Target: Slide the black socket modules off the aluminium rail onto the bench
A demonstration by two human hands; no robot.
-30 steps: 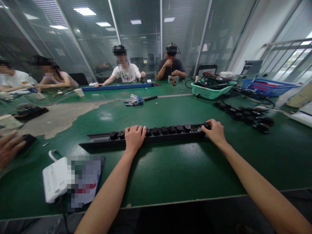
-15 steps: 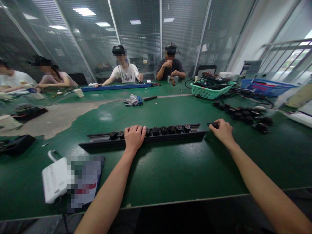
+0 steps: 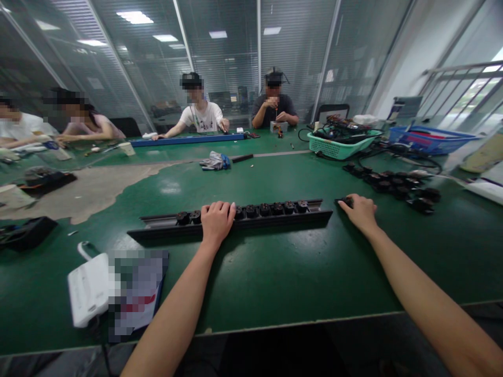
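Observation:
A long black metal channel [image 3: 251, 224] lies across the table in front of me, with a row of round black socket modules [image 3: 264, 209] standing in it. My left hand [image 3: 217, 220] is closed over the channel left of its middle, its fingers across the far side, hiding some of the modules. Just beyond the channel's right end, my right hand [image 3: 360, 212] pinches a small black socket module [image 3: 346, 200] at table level. Its underside and most of its body are covered by my fingers. Farther right lies a loose group of similar black modules [image 3: 389, 181].
A green basket [image 3: 334, 149] heaped with cables and a blue basket [image 3: 432, 141] stand at the back right. Grey-blue gloves [image 3: 215, 161] lie beyond the channel. A white box [image 3: 88, 290] sits front left. Several people sit across the table, one at a long blue bar [image 3: 188, 140].
My right hand has shifted very slightly, still with the module in its fingers. My left hand and the channel have stayed where they were.

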